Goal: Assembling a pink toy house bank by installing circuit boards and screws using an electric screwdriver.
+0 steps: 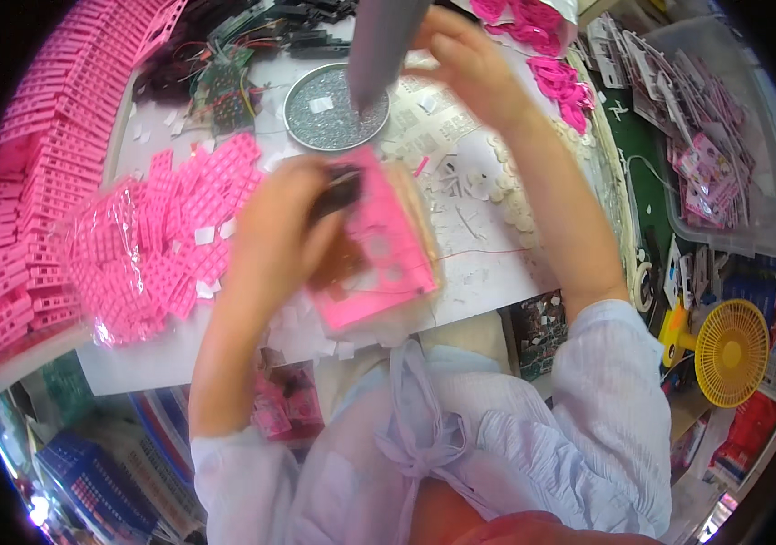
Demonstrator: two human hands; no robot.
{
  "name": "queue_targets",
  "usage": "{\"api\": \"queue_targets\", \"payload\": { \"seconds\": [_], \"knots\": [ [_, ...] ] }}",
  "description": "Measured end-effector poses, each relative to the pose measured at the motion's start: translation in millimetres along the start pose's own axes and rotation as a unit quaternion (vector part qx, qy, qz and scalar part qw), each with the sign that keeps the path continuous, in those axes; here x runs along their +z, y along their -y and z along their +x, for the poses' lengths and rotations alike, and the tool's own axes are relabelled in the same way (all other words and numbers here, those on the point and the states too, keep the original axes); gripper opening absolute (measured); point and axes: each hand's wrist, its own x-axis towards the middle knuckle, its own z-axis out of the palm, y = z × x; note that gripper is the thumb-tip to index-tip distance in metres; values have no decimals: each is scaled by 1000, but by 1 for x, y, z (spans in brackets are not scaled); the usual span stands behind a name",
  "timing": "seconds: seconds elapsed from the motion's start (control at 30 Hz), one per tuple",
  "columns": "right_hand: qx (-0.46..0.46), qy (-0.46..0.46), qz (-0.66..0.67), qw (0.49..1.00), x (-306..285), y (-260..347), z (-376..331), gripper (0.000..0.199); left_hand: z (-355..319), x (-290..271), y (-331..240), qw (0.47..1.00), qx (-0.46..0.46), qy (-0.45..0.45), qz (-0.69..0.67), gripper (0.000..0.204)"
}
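My left hand (279,227) is closed round a small black part (341,189), over a flat pink plastic casing (383,241). The casing lies near the table's front edge, on a pale block partly hidden beneath it. Up at the back, the fingers of my right hand (474,68) curl against a grey, tapered tool (383,45) that looks like an electric screwdriver. Its narrow end points down over the right side of a round metal dish (290,123) of small silvery screws. Both hands are somewhat blurred, and the tool hides part of the dish.
Pink grid-like parts (165,236) lie heaped at left beside tall stacks of pink pieces (43,182). Circuit boards with wires (229,91) sit behind. White discs (515,204) and magenta pieces (560,86) are at right, near a clear bin (742,136) and a yellow fan (733,352).
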Motion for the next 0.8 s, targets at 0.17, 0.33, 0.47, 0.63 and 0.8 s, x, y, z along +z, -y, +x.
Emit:
{"api": "queue_targets", "payload": {
  "seconds": [0.17, 0.33, 0.47, 0.63, 0.8],
  "knots": [
    [182, -147, -777, 584, -222, 27, -60, 47, -86, -123, -26, 995, -85, 13, 50, 26],
    [161, -129, -808, 552, -225, -7, -51, 38, -221, -184, -23, 878, -390, 240, 142, 37],
    [86, -200, -763, 608, -217, -7, -52, 36, -212, -153, -43, 901, -347, 183, 186, 37],
    [170, -155, -220, 948, -74, 16, -81, 30, -134, -54, -31, 967, -241, 25, -72, 20],
    [278, -100, 13, 955, 61, 17, -123, 39, -36, 40, -47, 899, -228, 45, -372, 26]
  ]
}}
